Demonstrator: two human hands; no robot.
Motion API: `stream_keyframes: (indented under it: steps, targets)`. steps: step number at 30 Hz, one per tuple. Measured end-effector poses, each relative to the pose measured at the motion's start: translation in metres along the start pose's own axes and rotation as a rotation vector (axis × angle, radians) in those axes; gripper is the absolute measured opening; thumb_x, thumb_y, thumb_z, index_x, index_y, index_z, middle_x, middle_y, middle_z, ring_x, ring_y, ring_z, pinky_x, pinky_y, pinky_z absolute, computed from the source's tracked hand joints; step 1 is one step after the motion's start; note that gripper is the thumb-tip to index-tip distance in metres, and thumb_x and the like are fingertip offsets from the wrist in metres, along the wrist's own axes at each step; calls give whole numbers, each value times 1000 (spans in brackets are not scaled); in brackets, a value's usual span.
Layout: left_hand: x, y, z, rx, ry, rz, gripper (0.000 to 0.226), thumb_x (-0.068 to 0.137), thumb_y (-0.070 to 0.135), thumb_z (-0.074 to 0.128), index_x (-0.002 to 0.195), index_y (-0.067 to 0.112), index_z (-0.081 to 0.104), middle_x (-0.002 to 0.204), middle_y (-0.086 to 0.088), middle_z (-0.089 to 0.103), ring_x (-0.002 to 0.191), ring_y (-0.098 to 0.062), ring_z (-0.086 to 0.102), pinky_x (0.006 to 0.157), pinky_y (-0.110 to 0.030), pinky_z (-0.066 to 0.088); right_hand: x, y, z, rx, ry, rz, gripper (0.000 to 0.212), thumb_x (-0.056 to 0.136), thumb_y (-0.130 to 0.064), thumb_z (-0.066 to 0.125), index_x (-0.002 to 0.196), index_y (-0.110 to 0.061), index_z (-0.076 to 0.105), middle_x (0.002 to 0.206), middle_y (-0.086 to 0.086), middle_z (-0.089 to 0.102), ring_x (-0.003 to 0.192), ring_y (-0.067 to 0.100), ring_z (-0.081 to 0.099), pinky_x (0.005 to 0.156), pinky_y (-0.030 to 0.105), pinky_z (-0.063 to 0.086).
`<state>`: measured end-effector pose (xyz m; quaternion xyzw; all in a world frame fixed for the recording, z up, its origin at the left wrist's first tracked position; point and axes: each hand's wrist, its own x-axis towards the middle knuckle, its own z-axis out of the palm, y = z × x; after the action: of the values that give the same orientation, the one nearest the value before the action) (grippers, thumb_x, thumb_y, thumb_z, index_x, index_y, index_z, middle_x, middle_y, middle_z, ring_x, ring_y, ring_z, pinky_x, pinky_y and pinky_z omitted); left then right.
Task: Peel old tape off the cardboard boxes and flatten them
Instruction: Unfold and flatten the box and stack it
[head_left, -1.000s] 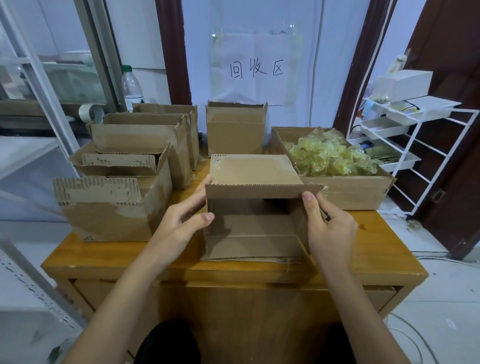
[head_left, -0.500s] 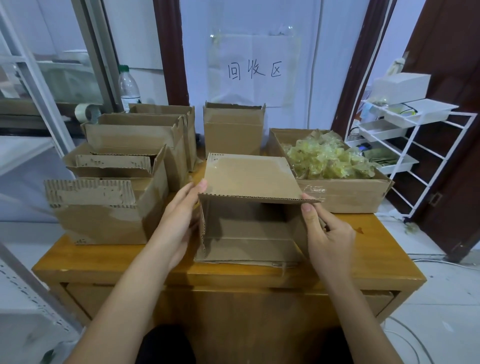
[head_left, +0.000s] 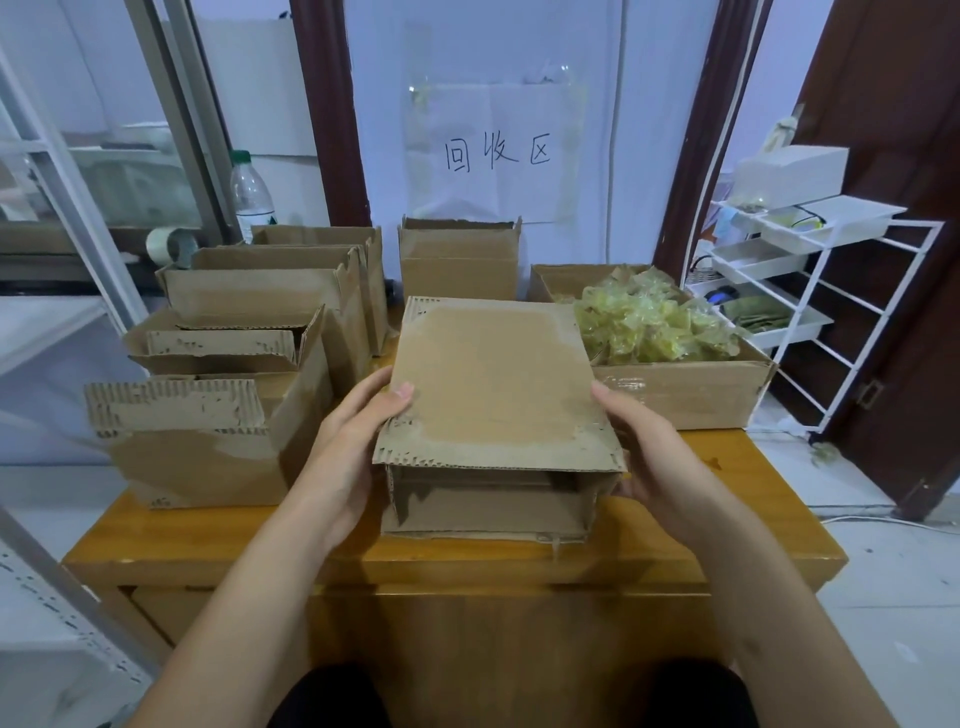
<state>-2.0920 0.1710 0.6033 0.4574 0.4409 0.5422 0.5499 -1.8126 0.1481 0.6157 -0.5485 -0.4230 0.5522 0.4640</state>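
box in hand (head_left: 493, 410) sits at the near middle of the bench (head_left: 218, 540), open end toward the person, long axis running left-right, squarely between the 2 hands, neither nearer. left hand (head_left: 345, 441) lies along its left side, thumb curled over the top panel's edge; right hand (head_left: 657, 457) grips the right side, fingers behind the wall, so the squash looks set to go sideways. count: about 6 other boxes, 1 holding a heap of peeled tape (head_left: 647, 322).

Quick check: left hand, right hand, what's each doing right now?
Left hand: grips the left side of the cardboard box, thumb on top.
Right hand: grips the box's right side.
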Motion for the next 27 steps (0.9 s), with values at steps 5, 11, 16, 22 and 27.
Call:
stream_keyframes:
  steps: [5, 11, 16, 22, 27]
  targets:
    - [-1, -1, -4, 31, 10, -43, 55, 91, 60, 62, 138, 31, 65, 126, 3, 75, 118, -19, 68, 102, -37, 50, 5, -12, 5, -102, -95, 96, 50, 86, -58, 74, 122, -24, 73, 109, 0, 78, 101, 19, 69, 73, 32, 54]
    - [9, -5, -7, 65, 54, -189, 62, 84, 57, 73, 134, 21, 66, 113, 1, 79, 113, -23, 68, 87, -33, 50, 9, -8, 3, 31, -53, 102, 39, 92, -42, 71, 120, -16, 73, 98, 3, 79, 89, 18, 70, 69, 29, 52]
    - [17, -9, -14, 172, 28, -224, 131, 43, 78, 92, 153, 23, 45, 130, -5, 70, 120, -25, 65, 104, -41, 51, 10, -2, -9, 98, -68, 85, 42, 88, -36, 71, 121, -9, 73, 102, 9, 77, 88, 21, 69, 70, 31, 52]
    - [17, -6, -9, 148, 11, -208, 146, 31, 75, 94, 157, 25, 40, 132, -6, 67, 120, -25, 63, 99, -39, 51, 15, -5, -21, 71, -74, 81, 45, 88, -35, 72, 124, -8, 73, 106, 9, 77, 95, 25, 66, 77, 35, 48]
    - [6, 3, -9, 44, 20, -123, 112, 61, 61, 89, 156, 28, 39, 125, -6, 70, 115, -26, 66, 91, -38, 52, 11, -7, -22, 61, -174, 43, 36, 94, -35, 67, 121, -12, 73, 104, 5, 79, 87, 17, 73, 73, 30, 53]
